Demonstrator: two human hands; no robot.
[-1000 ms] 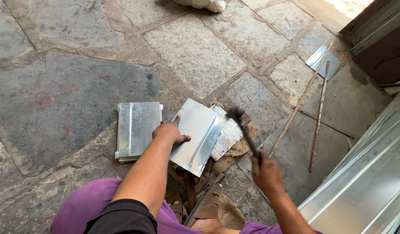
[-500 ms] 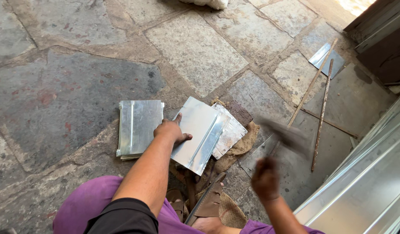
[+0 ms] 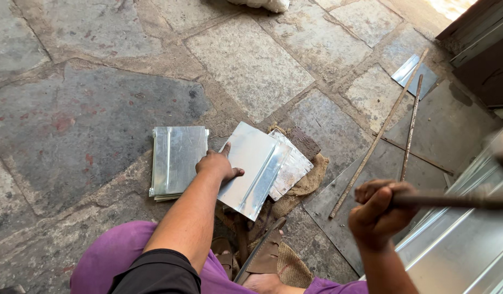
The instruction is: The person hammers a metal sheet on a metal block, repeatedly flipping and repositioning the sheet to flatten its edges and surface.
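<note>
The folded metal sheet (image 3: 254, 169) is shiny and grey, with a raised crease along its right side. It lies flat but turned at an angle on a scrap of burlap (image 3: 306, 185) on the stone floor. The hammer handle (image 3: 453, 201), dark and thin, is horizontal and blurred.

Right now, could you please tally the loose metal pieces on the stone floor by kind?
Stack of folded sheets: 1
Folded sheet under the left hand: 1
Thin rods: 2
Small flat offcut: 1
Total: 5
</note>
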